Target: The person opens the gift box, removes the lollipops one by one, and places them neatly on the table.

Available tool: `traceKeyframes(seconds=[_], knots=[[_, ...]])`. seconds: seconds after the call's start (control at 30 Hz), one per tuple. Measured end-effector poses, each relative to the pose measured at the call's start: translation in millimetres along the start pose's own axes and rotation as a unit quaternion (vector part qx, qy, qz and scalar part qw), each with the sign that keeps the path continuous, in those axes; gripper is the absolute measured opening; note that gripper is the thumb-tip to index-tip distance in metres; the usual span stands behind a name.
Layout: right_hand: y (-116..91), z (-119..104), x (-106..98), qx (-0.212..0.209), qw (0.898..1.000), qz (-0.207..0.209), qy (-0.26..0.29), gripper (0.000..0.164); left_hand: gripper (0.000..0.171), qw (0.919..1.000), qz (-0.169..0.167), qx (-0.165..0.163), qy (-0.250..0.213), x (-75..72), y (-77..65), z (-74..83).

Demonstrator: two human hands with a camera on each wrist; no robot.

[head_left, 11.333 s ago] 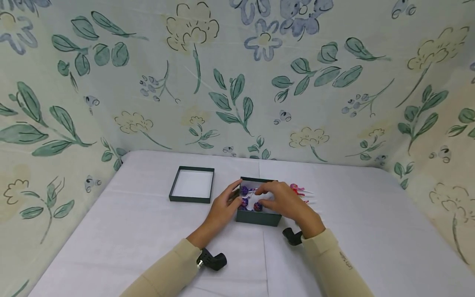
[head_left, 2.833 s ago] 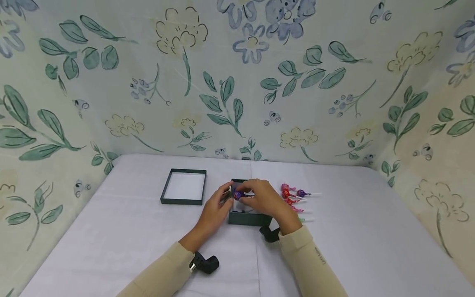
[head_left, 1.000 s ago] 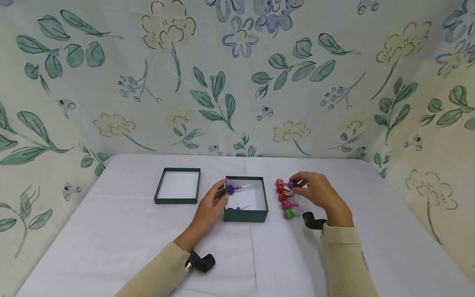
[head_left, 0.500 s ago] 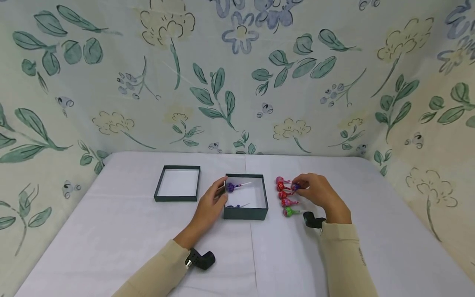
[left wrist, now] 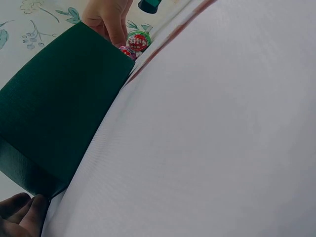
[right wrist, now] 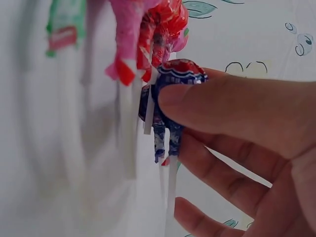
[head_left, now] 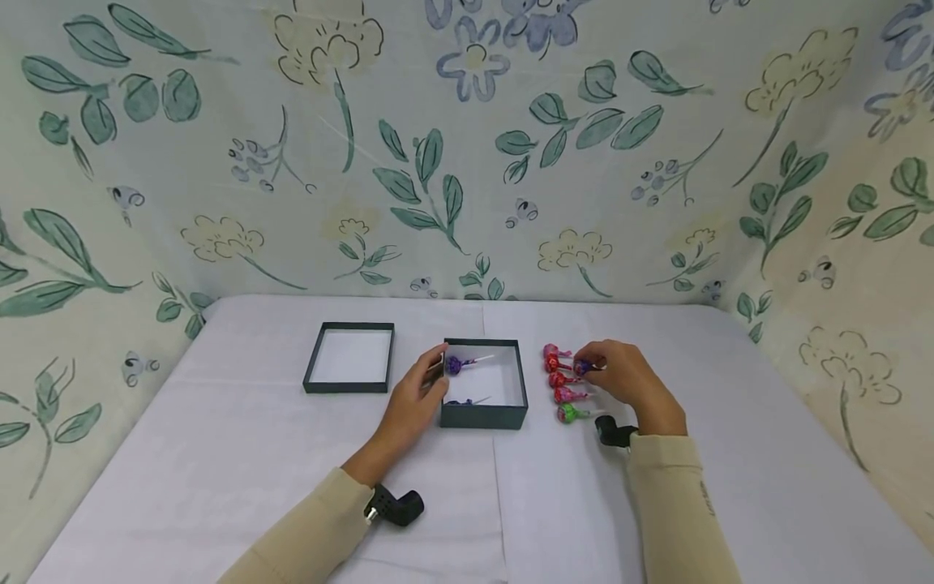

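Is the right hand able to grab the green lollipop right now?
Probably not yet: the right hand pinches a purple lollipop. The green lollipop lies close by, uncovered, so it looks reachable once that hand lets go.

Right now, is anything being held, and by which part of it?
The right hand pinches a dark blue lollipop by its wrapped head. The left hand touches the left side of the green box; I cannot tell whether it grips.

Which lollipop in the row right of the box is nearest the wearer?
The green-wrapped lollipop, at the row's near end; it's the only green one there, the others being pink, red or purple.
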State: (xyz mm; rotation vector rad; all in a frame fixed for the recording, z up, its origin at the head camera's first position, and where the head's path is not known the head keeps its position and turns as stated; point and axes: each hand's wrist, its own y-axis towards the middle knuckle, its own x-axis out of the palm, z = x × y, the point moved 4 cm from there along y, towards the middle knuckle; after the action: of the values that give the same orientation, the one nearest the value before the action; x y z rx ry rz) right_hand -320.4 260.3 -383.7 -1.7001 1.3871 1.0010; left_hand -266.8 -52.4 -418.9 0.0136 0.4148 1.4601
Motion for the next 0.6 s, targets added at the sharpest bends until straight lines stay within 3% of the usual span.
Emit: traceKeyframes(seconds=[0.17,0.6], knots=[[0,1,1,0.000,1.000,-0.002,-0.005,0.031,0.048,0.9999,-0.012,-0.001,0.004,-3.2,-4.3,15.0],[1,4,4,0.020,0.999,-0.029,0.000,0.031,0.048,0.9999,-0.012,-0.006,0.004,-3.2,-3.7,15.6]])
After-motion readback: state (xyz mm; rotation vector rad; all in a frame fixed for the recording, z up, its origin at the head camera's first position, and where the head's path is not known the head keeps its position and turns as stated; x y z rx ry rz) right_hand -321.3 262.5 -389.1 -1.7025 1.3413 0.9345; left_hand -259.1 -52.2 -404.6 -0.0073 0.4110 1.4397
